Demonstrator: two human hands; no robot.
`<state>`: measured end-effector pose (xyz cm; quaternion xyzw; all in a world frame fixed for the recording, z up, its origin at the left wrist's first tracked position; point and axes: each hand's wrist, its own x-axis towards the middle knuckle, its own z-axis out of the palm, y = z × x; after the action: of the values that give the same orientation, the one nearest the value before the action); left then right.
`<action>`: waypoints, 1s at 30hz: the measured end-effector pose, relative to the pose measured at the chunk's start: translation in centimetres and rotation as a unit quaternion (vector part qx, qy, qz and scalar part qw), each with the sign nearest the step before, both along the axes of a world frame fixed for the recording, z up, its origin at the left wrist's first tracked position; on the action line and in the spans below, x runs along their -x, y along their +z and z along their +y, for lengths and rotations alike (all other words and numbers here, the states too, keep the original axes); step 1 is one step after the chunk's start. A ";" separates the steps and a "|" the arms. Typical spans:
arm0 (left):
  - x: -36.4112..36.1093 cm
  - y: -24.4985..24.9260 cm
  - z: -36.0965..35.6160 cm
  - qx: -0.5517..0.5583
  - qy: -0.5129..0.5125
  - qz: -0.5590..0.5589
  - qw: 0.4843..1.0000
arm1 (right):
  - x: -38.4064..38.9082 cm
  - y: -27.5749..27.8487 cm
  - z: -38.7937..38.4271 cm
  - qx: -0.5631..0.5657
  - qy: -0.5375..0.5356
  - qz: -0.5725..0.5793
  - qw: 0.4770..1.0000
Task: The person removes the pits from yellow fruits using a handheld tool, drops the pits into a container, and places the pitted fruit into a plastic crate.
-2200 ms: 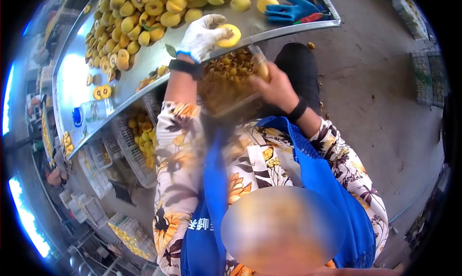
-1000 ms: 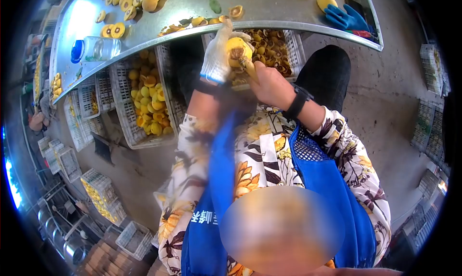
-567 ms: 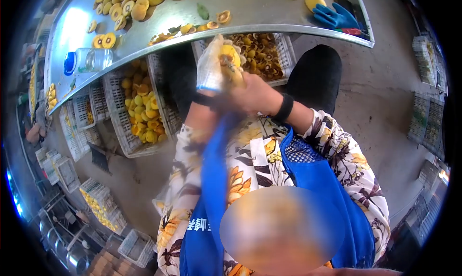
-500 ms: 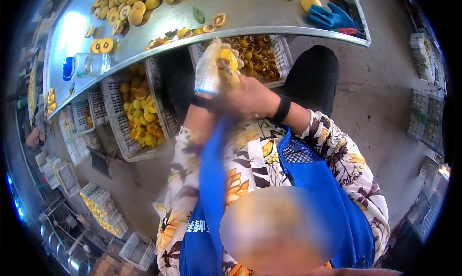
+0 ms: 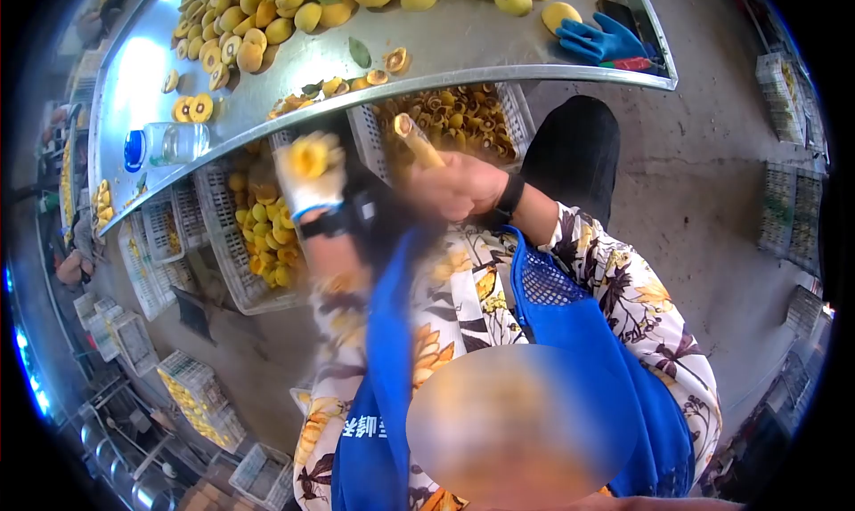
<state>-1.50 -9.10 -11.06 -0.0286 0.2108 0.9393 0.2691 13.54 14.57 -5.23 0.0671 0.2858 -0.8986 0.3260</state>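
Observation:
My left hand [image 5: 309, 174], in a white glove and smeared by motion, holds a yellow fruit half [image 5: 312, 158] above the crate of yellow halves [image 5: 267, 235]. Bare, my right hand [image 5: 459, 186] is wrapped round the pale handle of a tool [image 5: 419, 140], which points up and to the left. At the tool's tip sits a small brownish piece. Beyond the tool, under the table edge, stands a crate of brown and yellow scraps [image 5: 454, 119].
The metal table [image 5: 481, 52] bears a pile of yellow fruit [image 5: 334, 11], cut halves, a clear jar [image 5: 178, 143] with a blue lid and blue gloves [image 5: 601, 39]. More crates [image 5: 200, 395] stand on the floor at the left and right.
My left hand has moved left, away from the tool, with the fruit half. The tool in my right hand now shows apart from the fruit, a small piece at its tip.

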 end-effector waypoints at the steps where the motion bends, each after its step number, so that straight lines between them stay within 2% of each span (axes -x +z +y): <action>1: -0.4 1.4 -2.1 0.191 0.127 -0.039 0.972 | 0.0 -1.0 0.2 -0.076 0.007 -0.008 0.997; 2: -0.6 3.1 -3.3 0.411 0.234 -0.050 0.879 | -0.1 -1.9 0.3 -0.151 0.014 -0.017 0.988; 3: 0.2 2.2 -5.1 0.558 0.288 -0.026 0.778 | -0.1 -2.5 0.4 -0.258 0.041 -0.016 0.965; 4: 1.1 1.8 -7.4 0.701 0.262 0.067 0.660 | -0.1 -3.0 0.4 -0.362 0.068 -0.015 0.929; 5: 1.8 2.0 -8.5 0.813 0.224 0.157 0.514 | 0.0 -3.0 0.6 -0.463 0.093 -0.013 0.882; 7: 1.9 6.5 -2.9 0.779 0.217 0.260 0.528 | -0.3 -3.1 0.7 -0.456 0.077 -0.010 0.886; 8: 1.7 9.0 1.4 0.791 0.193 0.319 0.486 | -0.4 -3.5 0.7 -0.455 0.069 0.005 0.888; 9: 2.3 10.2 5.3 0.778 0.143 0.356 0.498 | -0.3 -3.5 0.8 -0.456 0.058 0.020 0.888; 10: 3.6 9.3 8.9 0.733 0.132 0.467 0.477 | -0.2 -3.1 0.9 -0.471 0.042 0.037 0.880; 11: 4.2 9.9 13.0 0.640 0.080 0.534 0.547 | -0.3 -2.6 0.8 -0.487 0.026 0.054 0.871; 12: 5.9 8.0 17.3 0.599 0.096 0.625 0.490 | -0.4 -2.3 0.8 -0.502 0.010 0.071 0.862; 13: 5.1 9.7 20.9 0.625 -0.004 0.645 0.439 | -0.6 -2.6 0.9 -0.532 0.000 0.099 0.841; 14: 5.2 9.4 24.4 0.622 -0.052 0.673 0.397 | -1.0 -3.4 1.4 -0.562 -0.008 0.127 0.817; 15: 5.9 7.3 28.2 0.628 -0.061 0.708 0.318 | -1.3 -2.0 2.1 -0.554 0.011 0.099 0.826; 16: 5.0 8.5 30.7 0.640 -0.146 0.702 0.276 | -1.6 -0.6 2.7 -0.546 0.029 0.071 0.834; 17: 5.5 6.1 33.0 0.648 -0.151 0.700 0.259 | -2.2 -0.8 3.1 -0.559 0.013 0.082 0.825; 19: 4.9 6.0 34.7 0.689 -0.168 0.665 0.234 | -3.6 -1.2 4.2 -0.580 -0.018 0.103 0.808; 22: 5.6 5.5 34.9 0.714 -0.185 0.615 0.279 | -4.2 -1.2 4.1 -0.568 -0.032 0.070 0.819; 25: 5.3 7.3 32.1 0.757 -0.200 0.557 0.278 | -4.1 -0.6 4.2 -0.576 -0.041 0.082 0.812; 26: 5.4 8.3 31.0 0.777 -0.222 0.528 0.263 | -3.9 0.2 4.4 -0.580 -0.047 0.099 0.807; 30: 7.7 7.4 25.1 0.814 -0.240 0.472 0.239 | -3.7 0.8 3.2 -0.539 -0.125 0.085 0.829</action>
<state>-9.21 16.02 -3.70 0.2678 0.9489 0.0022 0.1670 17.28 17.77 -4.46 0.1902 0.7403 -0.6374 0.0974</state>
